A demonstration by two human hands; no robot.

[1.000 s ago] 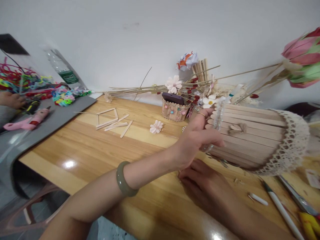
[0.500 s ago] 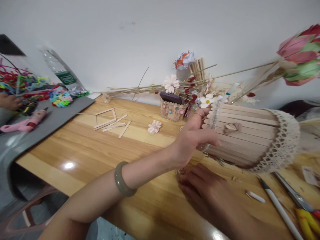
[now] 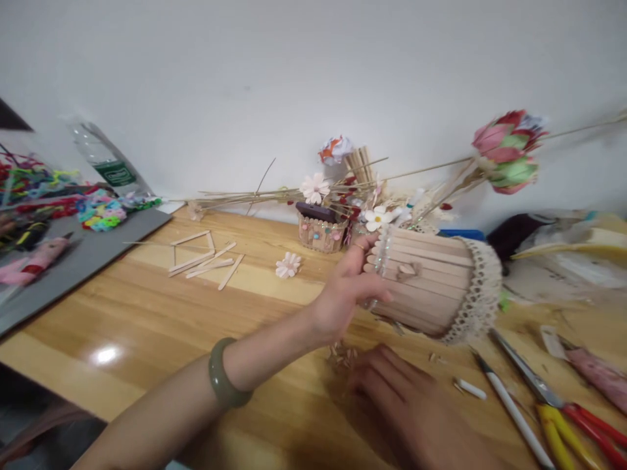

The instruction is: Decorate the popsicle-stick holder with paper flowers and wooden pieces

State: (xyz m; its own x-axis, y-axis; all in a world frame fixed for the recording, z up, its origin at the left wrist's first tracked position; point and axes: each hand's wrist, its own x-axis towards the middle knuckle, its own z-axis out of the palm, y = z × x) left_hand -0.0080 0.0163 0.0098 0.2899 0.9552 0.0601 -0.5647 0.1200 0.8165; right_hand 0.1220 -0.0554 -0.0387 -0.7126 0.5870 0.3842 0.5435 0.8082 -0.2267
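While the left hand (image 3: 350, 287) grips the craft-stick cup (image 3: 426, 281) by its glittery end, tilted sideways above the table (image 3: 264, 333), the right hand (image 3: 401, 391) sits low beside small scraps (image 3: 349, 356), its hold impossible to tell; farther out lie a pale flower (image 3: 288, 265), loose sticks (image 3: 210, 269) and scissors (image 3: 531, 378).

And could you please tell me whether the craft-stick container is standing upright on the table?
No, the left hand holds the craft-stick container tipped sideways.
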